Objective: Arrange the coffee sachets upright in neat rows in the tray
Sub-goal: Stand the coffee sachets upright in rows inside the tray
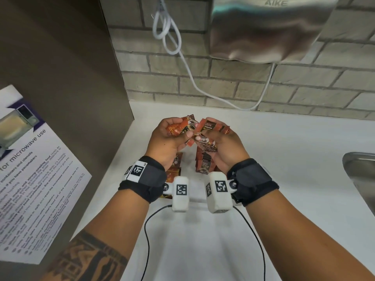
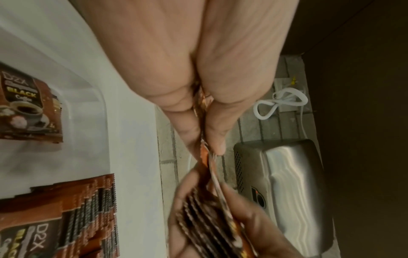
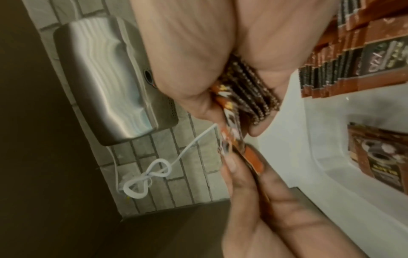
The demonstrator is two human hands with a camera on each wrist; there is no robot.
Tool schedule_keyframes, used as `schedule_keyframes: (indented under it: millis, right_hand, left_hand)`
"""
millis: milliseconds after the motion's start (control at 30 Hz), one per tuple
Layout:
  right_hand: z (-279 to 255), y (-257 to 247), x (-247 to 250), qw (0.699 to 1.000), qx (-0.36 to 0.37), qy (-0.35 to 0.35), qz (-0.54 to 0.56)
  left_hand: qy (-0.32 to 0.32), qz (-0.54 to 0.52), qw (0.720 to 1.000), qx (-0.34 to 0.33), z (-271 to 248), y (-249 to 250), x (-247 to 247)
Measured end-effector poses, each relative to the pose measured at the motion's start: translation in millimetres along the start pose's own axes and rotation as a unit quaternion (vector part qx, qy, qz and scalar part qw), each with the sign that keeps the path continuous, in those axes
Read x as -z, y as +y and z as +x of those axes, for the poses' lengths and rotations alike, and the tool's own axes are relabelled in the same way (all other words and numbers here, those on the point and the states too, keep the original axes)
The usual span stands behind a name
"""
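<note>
Step in hand: squaring loose sachets above the tray (image 2: 103, 111). Left hand (image 1: 170, 138) pinches a few sachets (image 1: 179, 127); right hand (image 1: 221, 147) grips a stack (image 1: 211, 126). Next move likely calls for aligning edges, then lowering them upright beside the row in the tray (image 1: 204, 163)

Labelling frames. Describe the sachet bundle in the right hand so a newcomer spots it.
Below the steel hand dryer, both hands hover over the white counter. The right hand grips a fanned sachet bundle; unlike the tray's standing rows, it's airborne.
</note>
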State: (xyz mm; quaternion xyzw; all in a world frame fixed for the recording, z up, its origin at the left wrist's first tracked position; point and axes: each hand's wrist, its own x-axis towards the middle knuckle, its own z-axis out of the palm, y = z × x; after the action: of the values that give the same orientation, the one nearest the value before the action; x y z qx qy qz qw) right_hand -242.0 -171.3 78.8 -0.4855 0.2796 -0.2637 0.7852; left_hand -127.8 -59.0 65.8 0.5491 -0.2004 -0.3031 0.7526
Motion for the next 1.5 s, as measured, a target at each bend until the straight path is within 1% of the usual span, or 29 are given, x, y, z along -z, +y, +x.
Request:
schedule_keyframes:
  millis: [67,133,200,300,367,400,467,533,600,667,700,767,833,933,1000,1067,1100,1133,1200,1267,1333,1367,1400,1433,1467,1500]
  right_hand:
    - [1.8,-7.0,5.6,0.999,0.003,0.006,0.037]
    - [1.9,-12.5,11.3,0.999,0.006,0.002,0.044]
    - [2.5,-13.9,12.5,1.0,0.028,0.003,0.0]
    - [4.1,-11.7,9.0,0.991,0.064,-0.011,-0.116]
    - [3.8,-10.6,7.9,0.988,0.066,-0.027,-0.137]
    - [3.2,-10.0,8.3,0.987,0.067,-0.028,-0.142]
    - [1.5,-8.0,10.0,0.988,0.05,-0.038,-0.141]
    - [0.0,-4.2,11.4,0.987,0.002,-0.08,-0.138]
    - [-1.9,-0.8,10.7,0.972,-0.041,-0.144,-0.179]
    - [-4.1,-1.4,9.7,0.952,-0.058,-0.206,-0.221]
    - [-5.2,-2.9,9.4,0.949,-0.068,-0.22,-0.214]
    - [-7.4,-7.5,9.2,0.956,-0.086,-0.224,-0.167]
    - [-7.4,-9.6,10.5,0.959,-0.084,-0.229,-0.144]
    - [-7.2,-7.8,11.8,0.966,-0.081,-0.216,-0.118]
    - [-6.2,-6.8,12.8,0.974,-0.079,-0.194,-0.089]
    - [-4.0,-6.5,13.4,0.986,-0.076,-0.14,-0.056]
    - [-1.9,-6.2,13.5,0.99,-0.074,-0.11,-0.043]
    - [0.1,-6.2,13.2,0.993,-0.065,-0.087,-0.044]
    - [2.7,-6.2,10.4,0.993,-0.039,-0.061,-0.093]
    - [3.2,-7.3,7.0,0.99,-0.029,-0.059,-0.126]
    - [4.0,-8.6,4.9,0.992,-0.015,-0.059,-0.11]
    - [4.6,-9.4,4.7,0.993,0.009,-0.046,-0.111]
    - [4.0,-10.8,4.1,0.99,0.049,-0.024,-0.132]
    - [3.4,-11.2,4.1,0.979,0.101,0.002,-0.175]
    - [2.0,-11.3,4.2,0.961,0.157,0.019,-0.226]
    - [-0.3,-10.5,3.4,0.939,0.207,0.015,-0.274]
  left_hand:
    - [0.006,-0.006,1.0,-0.003,-0.1,1.5,4.6]
    - [0.005,0.016,1.0,-0.009,0.3,3.3,10.5]
    - [-0.016,0.056,0.998,-0.019,-0.1,6.2,15.3]
    - [-0.067,0.136,0.988,-0.033,-0.1,9.3,18.4]
    - [-0.074,0.157,0.984,-0.043,0.5,10.3,18.2]
    - [-0.066,0.152,0.985,-0.05,1.3,10.7,18.3]
    - [-0.031,0.133,0.988,-0.067,3.2,12.5,18.1]
    - [-0.012,0.117,0.989,-0.085,6.4,14.4,17.6]
    - [-0.027,0.124,0.987,-0.094,9.0,15.1,15.7]
    - [-0.054,0.147,0.983,-0.093,8.8,16.5,12.6]
    - [-0.071,0.157,0.981,-0.091,8.5,17.2,11.1]
    - [-0.1,0.175,0.976,-0.086,8.0,17.4,9.3]
    - [-0.112,0.177,0.975,-0.078,5.7,17.8,4.9]
    - [-0.094,0.181,0.976,-0.077,7.0,16.1,1.6]
    - [-0.082,0.153,0.983,-0.055,8.4,16.9,3.6]
    - [-0.082,0.127,0.988,-0.037,10.0,17.2,7.3]
    - [-0.079,0.129,0.988,-0.039,10.2,16.9,8.5]
    - [-0.074,0.135,0.987,-0.045,9.7,17.1,9.5]
    - [-0.067,0.14,0.986,-0.058,8.5,15.2,10.6]
    - [-0.06,0.146,0.986,-0.059,7.4,14.8,9.4]
    - [-0.035,0.131,0.99,-0.043,7.1,14.2,8.2]
    - [-0.015,0.119,0.992,-0.024,7.6,14.1,8.4]
    - [0.002,0.106,0.994,-0.001,8.1,14.5,8.7]
    - [0.012,0.089,0.996,0.024,9.0,14.8,9.6]
    - [0.015,0.065,0.996,0.05,9.7,15.8,10.3]
    - [0.011,0.036,0.997,0.071,10.0,16.6,10.3]
